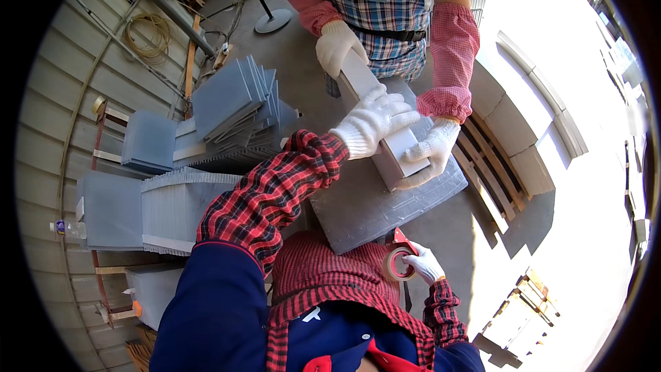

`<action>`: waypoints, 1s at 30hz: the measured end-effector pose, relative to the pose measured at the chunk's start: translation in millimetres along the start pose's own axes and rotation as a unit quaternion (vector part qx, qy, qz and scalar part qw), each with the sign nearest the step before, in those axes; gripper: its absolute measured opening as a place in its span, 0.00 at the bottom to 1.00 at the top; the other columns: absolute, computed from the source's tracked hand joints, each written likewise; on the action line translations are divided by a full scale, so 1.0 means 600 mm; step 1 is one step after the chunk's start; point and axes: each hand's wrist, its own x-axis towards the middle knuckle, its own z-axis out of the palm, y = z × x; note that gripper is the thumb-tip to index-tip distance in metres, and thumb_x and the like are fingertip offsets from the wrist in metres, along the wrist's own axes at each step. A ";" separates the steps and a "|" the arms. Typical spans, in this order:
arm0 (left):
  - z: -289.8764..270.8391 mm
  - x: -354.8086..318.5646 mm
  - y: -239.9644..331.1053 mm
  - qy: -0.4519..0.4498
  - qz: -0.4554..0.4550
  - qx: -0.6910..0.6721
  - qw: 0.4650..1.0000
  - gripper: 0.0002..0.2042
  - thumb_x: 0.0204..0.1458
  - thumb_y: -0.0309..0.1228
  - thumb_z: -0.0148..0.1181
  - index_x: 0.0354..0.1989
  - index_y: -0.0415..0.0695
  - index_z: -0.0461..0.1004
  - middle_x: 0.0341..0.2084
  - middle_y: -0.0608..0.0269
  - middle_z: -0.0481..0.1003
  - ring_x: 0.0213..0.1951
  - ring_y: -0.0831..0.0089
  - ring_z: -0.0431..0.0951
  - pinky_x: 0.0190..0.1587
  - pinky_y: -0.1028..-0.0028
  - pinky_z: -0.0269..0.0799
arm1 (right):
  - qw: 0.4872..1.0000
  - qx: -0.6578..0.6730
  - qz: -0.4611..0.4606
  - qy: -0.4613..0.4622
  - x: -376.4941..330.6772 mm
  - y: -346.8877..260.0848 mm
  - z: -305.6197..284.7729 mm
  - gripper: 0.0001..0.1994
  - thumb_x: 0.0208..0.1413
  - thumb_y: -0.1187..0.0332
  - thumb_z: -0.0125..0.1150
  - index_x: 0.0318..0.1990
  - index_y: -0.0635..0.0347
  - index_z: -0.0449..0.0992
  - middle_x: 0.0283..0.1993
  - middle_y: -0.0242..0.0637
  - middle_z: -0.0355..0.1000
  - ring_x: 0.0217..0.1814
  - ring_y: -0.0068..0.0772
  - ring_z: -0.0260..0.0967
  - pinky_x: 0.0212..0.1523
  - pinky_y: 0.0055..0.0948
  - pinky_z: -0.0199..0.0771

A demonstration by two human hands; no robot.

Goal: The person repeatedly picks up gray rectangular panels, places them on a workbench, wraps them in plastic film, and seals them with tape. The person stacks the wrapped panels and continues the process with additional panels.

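My left hand (pixel 375 121), in a white knit glove, lies across the middle of a long, narrow light-grey block (pixel 359 74), its fingers stretched over the top. Whether the block is a box or a stack of sheets I cannot tell. It rests slantwise on a grey work surface (pixel 385 210). Close to my apron, my gloved right hand (pixel 425 265) grips a red tape dispenser (pixel 399 238) with a tan tape roll. A co-worker opposite holds the block, one gloved hand (pixel 337 47) at its far end and the other (pixel 434 151) at its near end.
Several stacks of grey sheets (pixel 113 210) stand on the left beside a ribbed wall (pixel 51 131). To the right, wooden pallets (pixel 485 165) and pale stacked panels (pixel 513 120) lie near bright sunlit ground. A stand with a round base (pixel 273 21) is at the back.
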 end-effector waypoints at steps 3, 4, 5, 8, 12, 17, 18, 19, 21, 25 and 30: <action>0.007 0.001 -0.003 0.022 0.005 0.006 1.000 0.42 0.30 0.36 0.77 0.62 0.52 0.68 0.58 0.65 0.69 0.64 0.63 0.65 0.69 0.53 0.52 | 0.996 0.016 -0.010 0.082 -0.099 -0.036 -0.037 0.28 0.48 0.76 0.60 0.61 0.63 0.72 0.41 0.32 0.76 0.36 0.22 0.71 0.38 0.24 0.74; -0.002 0.005 0.002 0.005 0.004 0.009 1.000 0.38 0.35 0.35 0.74 0.61 0.51 0.69 0.59 0.65 0.69 0.65 0.61 0.64 0.68 0.52 0.52 | 0.994 0.013 -0.036 0.102 -0.116 -0.031 -0.048 0.28 0.49 0.76 0.60 0.62 0.64 0.71 0.46 0.35 0.75 0.44 0.24 0.71 0.44 0.26 0.74; 0.000 0.007 0.005 0.007 0.000 0.007 1.000 0.37 0.37 0.34 0.73 0.61 0.52 0.69 0.59 0.64 0.69 0.65 0.59 0.64 0.69 0.50 0.52 | 0.991 0.009 -0.063 0.121 -0.133 -0.027 -0.057 0.29 0.49 0.75 0.59 0.62 0.66 0.70 0.52 0.37 0.74 0.52 0.27 0.71 0.49 0.27 0.74; 0.005 -0.002 0.011 0.036 -0.031 0.003 0.999 0.32 0.42 0.31 0.68 0.61 0.55 0.70 0.61 0.62 0.67 0.66 0.54 0.62 0.69 0.46 0.49 | 0.981 0.066 -0.084 0.165 -0.186 -0.096 -0.046 0.31 0.46 0.76 0.58 0.63 0.66 0.69 0.55 0.38 0.72 0.54 0.29 0.70 0.50 0.27 0.74; 0.043 -0.055 0.037 0.135 -0.083 -0.059 0.986 0.29 0.45 0.27 0.64 0.60 0.58 0.71 0.64 0.58 0.64 0.67 0.46 0.58 0.69 0.38 0.45 | 0.951 0.091 -0.160 0.249 -0.239 -0.254 0.013 0.31 0.45 0.78 0.57 0.63 0.63 0.71 0.55 0.39 0.73 0.56 0.30 0.70 0.56 0.28 0.71; 0.011 -0.098 0.067 0.167 -0.071 -0.257 0.949 0.27 0.42 0.25 0.70 0.55 0.51 0.76 0.62 0.58 0.69 0.71 0.44 0.54 0.70 0.44 0.51 | 0.914 0.060 -0.244 0.319 -0.239 -0.397 0.072 0.30 0.45 0.77 0.56 0.62 0.63 0.72 0.52 0.40 0.75 0.52 0.28 0.71 0.55 0.27 0.70; 0.005 -0.106 0.061 0.163 -0.071 -0.319 0.931 0.24 0.43 0.25 0.71 0.53 0.50 0.77 0.59 0.57 0.71 0.70 0.47 0.57 0.70 0.49 0.54 | 0.913 0.073 -0.254 0.310 -0.233 -0.416 0.083 0.30 0.45 0.77 0.56 0.62 0.63 0.72 0.53 0.40 0.75 0.53 0.30 0.71 0.56 0.28 0.70; -0.014 -0.105 0.056 0.158 -0.070 -0.378 0.910 0.22 0.44 0.26 0.71 0.51 0.48 0.79 0.56 0.57 0.74 0.69 0.50 0.60 0.70 0.55 0.57 | 0.906 0.055 -0.273 0.318 -0.221 -0.427 0.089 0.30 0.45 0.77 0.57 0.61 0.63 0.72 0.53 0.41 0.73 0.53 0.31 0.72 0.57 0.29 0.69; -0.059 -0.114 0.057 0.119 -0.151 -0.528 0.827 0.12 0.57 0.32 0.63 0.47 0.42 0.80 0.48 0.58 0.78 0.59 0.60 0.73 0.64 0.66 0.64 | 0.900 0.039 -0.302 0.312 -0.204 -0.452 0.108 0.29 0.45 0.76 0.57 0.61 0.64 0.72 0.55 0.41 0.73 0.54 0.32 0.72 0.58 0.30 0.69; -0.083 -0.123 0.028 -0.015 -0.186 -0.718 0.670 0.29 0.67 0.55 0.43 0.44 0.39 0.78 0.41 0.61 0.79 0.45 0.70 0.77 0.56 0.71 0.68 | 0.856 -0.133 -0.360 0.346 -0.179 -0.465 0.119 0.28 0.44 0.77 0.62 0.59 0.64 0.73 0.55 0.44 0.72 0.56 0.38 0.72 0.59 0.34 0.69; -0.107 -0.111 0.033 -0.087 -0.175 -0.825 0.531 0.38 0.61 0.66 0.45 0.50 0.37 0.75 0.44 0.59 0.77 0.48 0.73 0.75 0.54 0.76 0.68 | 0.746 -0.331 -0.437 0.378 -0.173 -0.482 0.141 0.27 0.42 0.80 0.66 0.55 0.62 0.75 0.52 0.48 0.71 0.56 0.50 0.70 0.56 0.40 0.71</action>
